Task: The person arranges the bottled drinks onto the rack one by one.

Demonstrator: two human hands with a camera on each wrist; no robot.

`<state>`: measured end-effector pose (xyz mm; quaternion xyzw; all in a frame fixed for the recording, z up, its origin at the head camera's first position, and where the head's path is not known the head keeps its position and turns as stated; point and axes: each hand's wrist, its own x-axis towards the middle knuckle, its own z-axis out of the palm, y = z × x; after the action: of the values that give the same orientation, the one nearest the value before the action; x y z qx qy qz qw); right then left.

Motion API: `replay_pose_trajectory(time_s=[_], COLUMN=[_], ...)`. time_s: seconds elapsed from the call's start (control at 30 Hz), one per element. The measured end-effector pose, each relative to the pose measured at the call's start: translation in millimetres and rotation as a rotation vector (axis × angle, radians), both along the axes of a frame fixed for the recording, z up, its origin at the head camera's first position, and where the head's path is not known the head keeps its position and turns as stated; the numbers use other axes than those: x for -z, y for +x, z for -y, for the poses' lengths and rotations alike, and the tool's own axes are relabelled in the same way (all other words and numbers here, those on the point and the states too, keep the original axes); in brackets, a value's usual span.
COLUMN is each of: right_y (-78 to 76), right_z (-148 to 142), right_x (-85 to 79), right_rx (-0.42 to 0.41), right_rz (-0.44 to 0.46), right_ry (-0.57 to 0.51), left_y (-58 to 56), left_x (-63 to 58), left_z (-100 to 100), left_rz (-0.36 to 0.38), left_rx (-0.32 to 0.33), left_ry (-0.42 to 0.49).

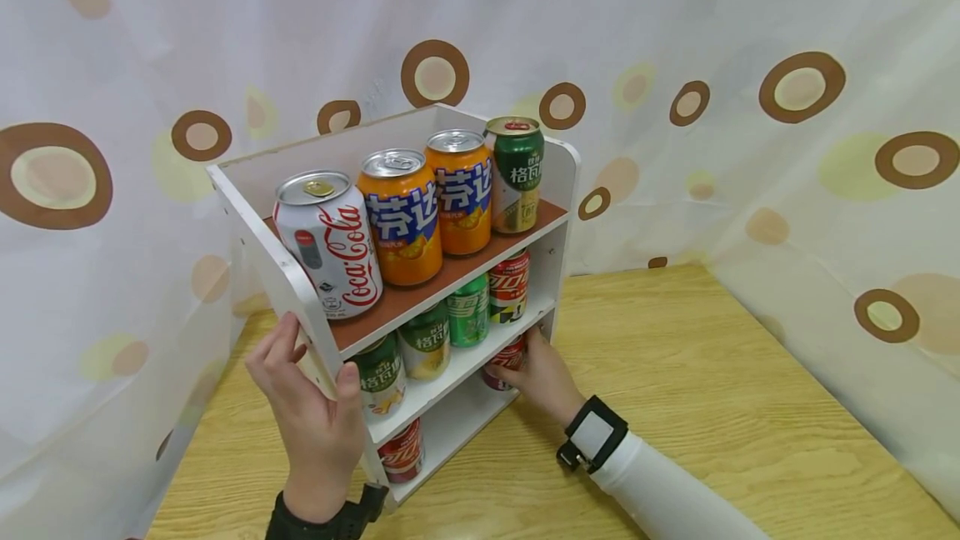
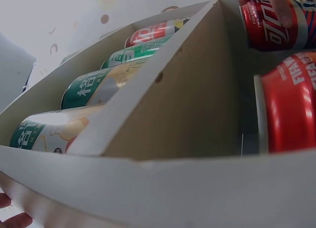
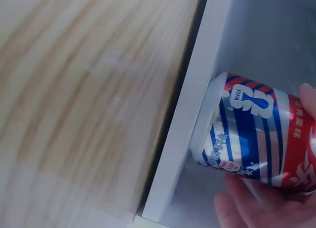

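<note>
A white three-level shelf rack (image 1: 465,432) with a brown top board stands at an angle on the table. My left hand (image 1: 318,419) holds its left side panel, thumb by the front edge and fingers on the outer face. At the right end of the bottom level, my right hand (image 1: 551,382) grips a red cola can (image 3: 256,134), fingers and thumb around its sides. The can's striped lower end is close to the shelf's front lip in the right wrist view. Another red cola can (image 1: 402,450) stands at the left end of that level.
On top stand a white Coca-Cola can (image 1: 330,244), two orange soda cans (image 1: 401,219) and a green can (image 1: 516,177). Several cans, including a bright green can (image 1: 468,312), fill the middle level. A patterned curtain (image 1: 750,148) hangs behind the wooden table (image 1: 712,398).
</note>
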<state>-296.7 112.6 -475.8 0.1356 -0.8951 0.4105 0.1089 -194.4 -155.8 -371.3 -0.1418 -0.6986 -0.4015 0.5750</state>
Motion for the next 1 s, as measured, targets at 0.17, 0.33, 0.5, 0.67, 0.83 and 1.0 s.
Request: replay_pose_trajectory(time_s=[0.17, 0.33, 0.5, 0.67, 0.83, 1.0], right_y=[0.7, 0.0, 1.1, 3.5, 5.4, 6.0], right_z=[0.3, -1.0, -1.2, -0.8, -0.9, -0.7], right_x=[1.2, 3.5, 3.1, 2.9, 3.2, 3.2], right_rx=[0.015, 0.028, 0.014, -0.005, -0.040, -0.060], right_rz=[-0.017, -0.045, -0.045, -0.041, -0.011, 0.023], right_ry=[0.005, 0.010, 0.023, 0.025, -0.022, -0.044], left_y=[0.1, 1.3, 2.0, 1.8, 2.3, 2.6], left_x=[0.2, 0.3, -0.5, -1.9, -2.2, -1.9], left_z=[-0.6, -1.4, -1.9, -1.6, -1.9, -2.0], left_rz=[-0.007, 0.007, 0.008, 0.005, 0.008, 0.009], left_rx=[-0.003, -0.003, -0.007, -0.005, -0.003, -0.004], left_ry=[-0.004, 0.003, 0.006, 0.004, -0.001, 0.000])
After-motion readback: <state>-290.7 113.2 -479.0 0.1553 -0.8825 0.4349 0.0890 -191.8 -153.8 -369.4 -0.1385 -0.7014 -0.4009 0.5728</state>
